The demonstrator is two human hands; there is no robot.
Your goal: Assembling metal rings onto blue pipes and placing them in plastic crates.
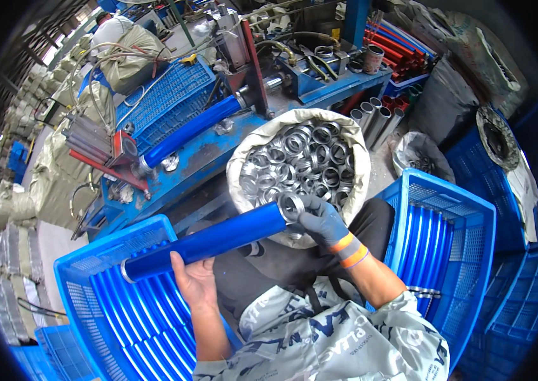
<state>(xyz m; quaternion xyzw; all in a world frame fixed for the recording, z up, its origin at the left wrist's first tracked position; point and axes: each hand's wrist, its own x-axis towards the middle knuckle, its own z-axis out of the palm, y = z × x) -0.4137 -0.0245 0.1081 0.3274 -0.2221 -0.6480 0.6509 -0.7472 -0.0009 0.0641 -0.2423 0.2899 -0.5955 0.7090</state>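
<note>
A shiny blue tube (208,244) lies slantwise across my lap, its right end higher. My bare left hand (196,279) supports it from below, thumb on the near side and fingers partly hidden under it. My right hand (323,221), in a grey glove with an orange cuff, pinches a silver metal ring (291,206) at the tube's right end. Whether the ring is seated in the tube or only against it, I cannot tell. Just beyond stands a white sack (236,184) full of similar loose rings (294,146).
Blue crates holding blue tubes stand at my left (68,279) and right (482,254). Ahead is a blue workbench (202,162) with another blue tube (192,130) clamped in a fixture. Bare metal tubes (380,120) and red tubes (393,54) are at the right back.
</note>
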